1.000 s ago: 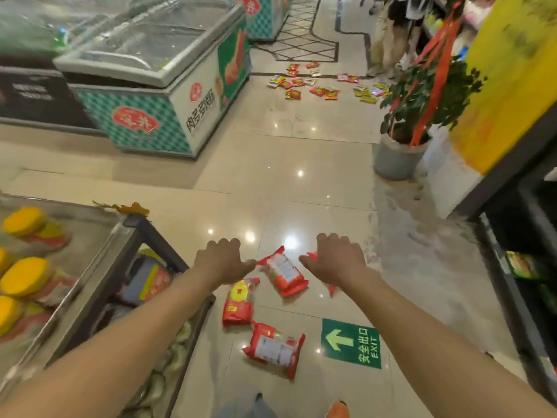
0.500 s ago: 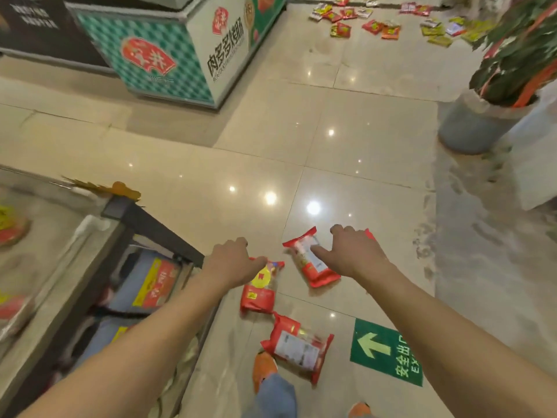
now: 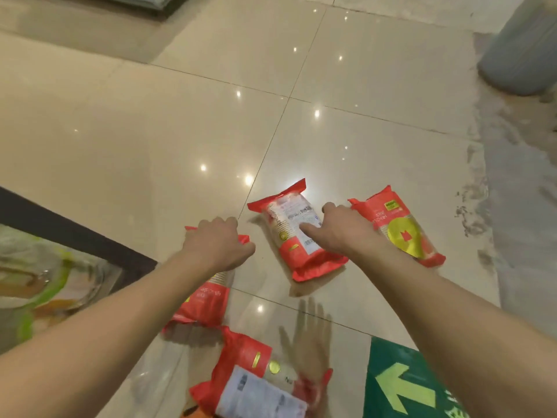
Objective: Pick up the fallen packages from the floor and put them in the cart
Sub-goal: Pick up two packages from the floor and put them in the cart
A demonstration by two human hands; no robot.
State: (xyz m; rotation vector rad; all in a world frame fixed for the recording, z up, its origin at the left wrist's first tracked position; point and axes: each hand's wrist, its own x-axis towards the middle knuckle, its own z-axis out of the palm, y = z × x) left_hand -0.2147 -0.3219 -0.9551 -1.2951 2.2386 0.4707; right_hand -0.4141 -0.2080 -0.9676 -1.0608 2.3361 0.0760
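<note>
Four red packages point(image 3: 297, 233) lie on floor point(image 3: 120, 131). Pickup step: left grip point(image 3: 215, 245) curled over one package's top edge; right grip point(image 3: 340, 233) loose, between two. Next: clench, lift.

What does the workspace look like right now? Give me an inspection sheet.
Surface: glossy beige tiled floor, light glare; grey rough strip on the right.
Job's things: four red packages on the floor: left package, middle package, right package, near package. Cart: dark frame edge at left.
Clutter: green arrow floor sign.
Grippers: left hand curled over the left package's top; right hand between middle and right packages, finger on the middle one; nothing lifted.
Cables: nothing seen.
Surroundings: grey pot, top right.
</note>
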